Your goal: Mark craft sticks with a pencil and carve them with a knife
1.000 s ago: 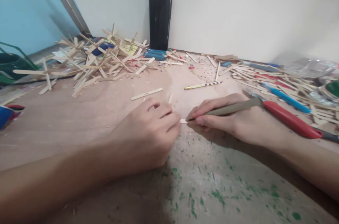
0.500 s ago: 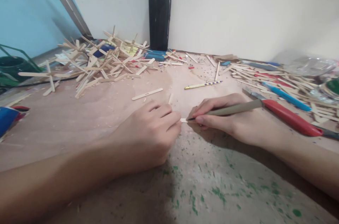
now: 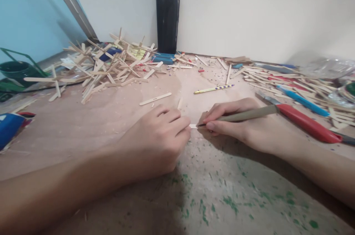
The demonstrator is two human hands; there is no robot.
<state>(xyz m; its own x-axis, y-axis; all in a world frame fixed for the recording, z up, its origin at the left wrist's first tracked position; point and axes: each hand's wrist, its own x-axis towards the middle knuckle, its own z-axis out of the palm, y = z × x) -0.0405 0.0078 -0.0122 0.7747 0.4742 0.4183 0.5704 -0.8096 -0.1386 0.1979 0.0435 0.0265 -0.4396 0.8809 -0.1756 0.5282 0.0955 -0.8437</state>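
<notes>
My left hand (image 3: 161, 138) rests on the tabletop with its fingers closed, pinning a small wooden craft stick (image 3: 193, 126). Only the stick's pale right end shows past the fingers; the rest lies hidden beneath them. In a pen-like grip, my right hand (image 3: 235, 124) holds a slim craft knife (image 3: 249, 114) with an olive-grey handle. Its thin dark tip touches the exposed end of the stick. Beyond my left hand lie a loose craft stick (image 3: 155, 98) and a short stick piece (image 3: 180, 103). A yellow patterned pencil (image 3: 214, 89) lies behind my right hand.
A tangled heap of crossed sticks (image 3: 111, 64) spreads at the back left. A black phone (image 3: 167, 24) leans upright on the wall. Beside my right wrist are a red-handled tool (image 3: 309, 123), a blue pen (image 3: 303, 100) and many loose sticks (image 3: 260, 79).
The view has shifted very slightly, so the scene sits a little further right. Both hands keep almost the same pose, with the knife tip still at the stick.
</notes>
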